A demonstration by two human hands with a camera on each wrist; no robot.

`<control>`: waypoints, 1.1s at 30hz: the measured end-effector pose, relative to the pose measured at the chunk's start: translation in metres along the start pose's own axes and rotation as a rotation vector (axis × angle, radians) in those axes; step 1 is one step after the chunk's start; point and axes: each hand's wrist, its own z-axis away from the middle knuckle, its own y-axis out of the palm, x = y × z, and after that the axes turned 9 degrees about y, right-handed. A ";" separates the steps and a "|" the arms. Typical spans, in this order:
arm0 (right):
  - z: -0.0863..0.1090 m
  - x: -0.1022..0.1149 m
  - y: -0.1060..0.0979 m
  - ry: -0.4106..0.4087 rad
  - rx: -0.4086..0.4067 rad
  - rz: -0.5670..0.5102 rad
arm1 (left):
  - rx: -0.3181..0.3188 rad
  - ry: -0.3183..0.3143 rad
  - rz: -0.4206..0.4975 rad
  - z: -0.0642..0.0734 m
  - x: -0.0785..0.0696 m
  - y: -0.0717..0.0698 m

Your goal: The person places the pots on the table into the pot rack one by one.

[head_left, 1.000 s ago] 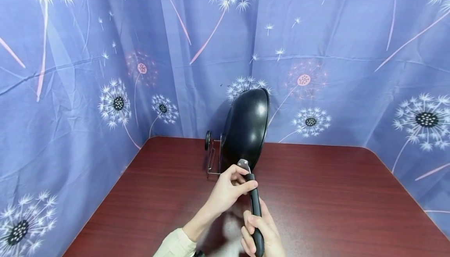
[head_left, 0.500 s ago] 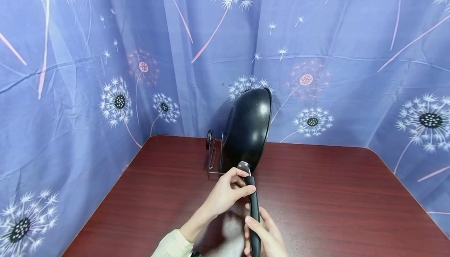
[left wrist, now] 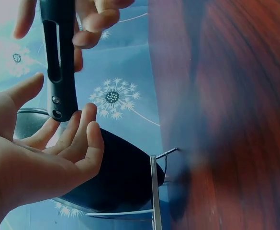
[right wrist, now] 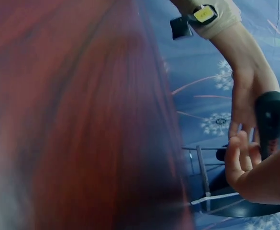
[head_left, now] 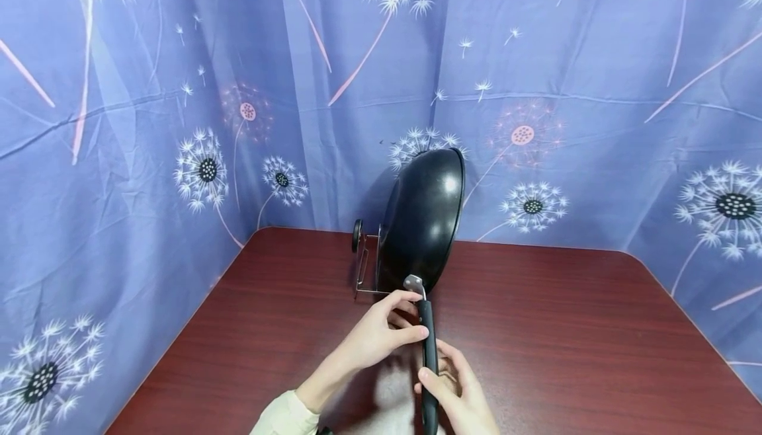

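Note:
A black wok [head_left: 423, 220] stands tilted up on its side, its rounded outside facing me. Wire bars of a metal rack [left wrist: 154, 187] show against its left side. The wok's long black handle [head_left: 427, 349] points toward me, joined by a riveted metal bracket [head_left: 413, 283]. Near the bracket my left hand [head_left: 375, 336] loosely holds the handle, index fingertip at its neck and thumb by its side. Lower down, my right hand [head_left: 457, 392] holds the handle, thumb over its left side and fingers partly hidden behind. In the right wrist view the handle's end [right wrist: 270, 115] hides some fingers.
A small black round piece [head_left: 356, 235] sits at the rack's left. Reddish-brown tabletop [head_left: 565, 329] extends on both sides. Blue curtains [head_left: 595, 124] with dandelion prints hang close behind and to the left. A strapped-on device [right wrist: 204, 15] is on the left wrist.
My right hand's fingers have shifted from around the handle's front to behind it. The left thumb has drawn back toward the handle's left edge. The handle's near end has swung slightly left.

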 end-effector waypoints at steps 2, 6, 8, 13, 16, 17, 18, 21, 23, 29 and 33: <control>0.000 0.001 -0.002 -0.029 -0.051 0.104 | 0.011 0.002 0.001 0.002 0.001 -0.001; -0.001 0.002 -0.010 -0.020 -0.030 0.218 | 0.031 0.004 0.006 0.004 0.004 -0.003; -0.002 0.004 -0.014 -0.001 -0.015 0.259 | 0.039 0.004 -0.001 0.005 0.005 -0.005; -0.004 0.009 -0.020 -0.065 -0.070 0.314 | 0.031 -0.013 -0.016 0.008 0.006 -0.009; -0.004 0.012 -0.023 -0.116 -0.140 0.351 | 0.016 -0.020 -0.020 0.009 0.007 -0.010; -0.004 0.013 -0.024 -0.126 -0.168 0.382 | 0.012 -0.023 -0.020 0.009 0.007 -0.010; -0.004 0.014 -0.025 -0.151 -0.192 0.418 | 0.008 -0.021 -0.024 0.009 0.008 -0.011; -0.004 0.016 -0.031 -0.253 -0.248 0.556 | 0.001 -0.007 -0.051 0.010 0.009 -0.012; -0.006 0.016 -0.037 -0.343 -0.277 0.653 | -0.005 0.002 -0.083 0.010 0.010 -0.015; -0.010 0.021 -0.057 -0.434 -0.335 0.837 | -0.030 0.014 -0.189 0.014 0.010 -0.026; -0.009 0.024 -0.069 -0.453 -0.361 0.907 | -0.037 0.014 -0.265 0.017 0.011 -0.035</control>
